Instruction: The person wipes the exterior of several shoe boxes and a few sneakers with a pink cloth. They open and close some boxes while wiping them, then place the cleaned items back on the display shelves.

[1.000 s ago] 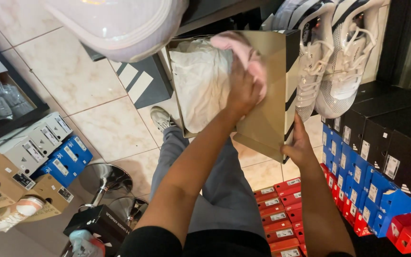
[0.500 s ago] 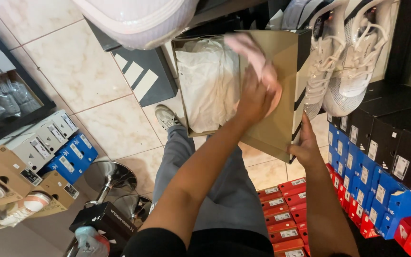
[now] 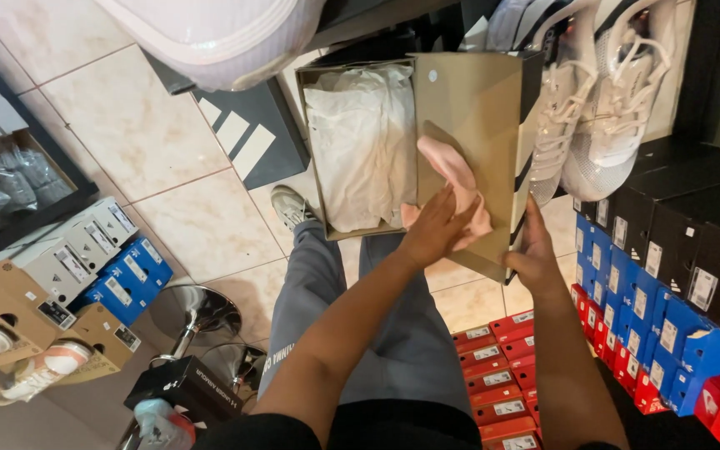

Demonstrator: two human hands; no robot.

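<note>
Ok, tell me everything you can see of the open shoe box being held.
The shoe box is brown cardboard, open, its hinged lid folded out to the right. White tissue paper fills the tray. It is held tilted above the person's lap: the right hand grips the lid's lower edge, while the left hand presses a pink cloth against the lid's inside.

The floor [image 3: 135,142] is laid with large pale beige tiles and thin dark grout lines. Stacks of blue and white shoe boxes [image 3: 97,267] and open brown cartons [image 3: 10,308] sit along its left edge. On the right, black boxes [image 3: 693,242], blue boxes [image 3: 627,308] and red boxes [image 3: 502,367] are piled in rows. A chrome stool base [image 3: 202,312] stands on the tiles below.
</note>
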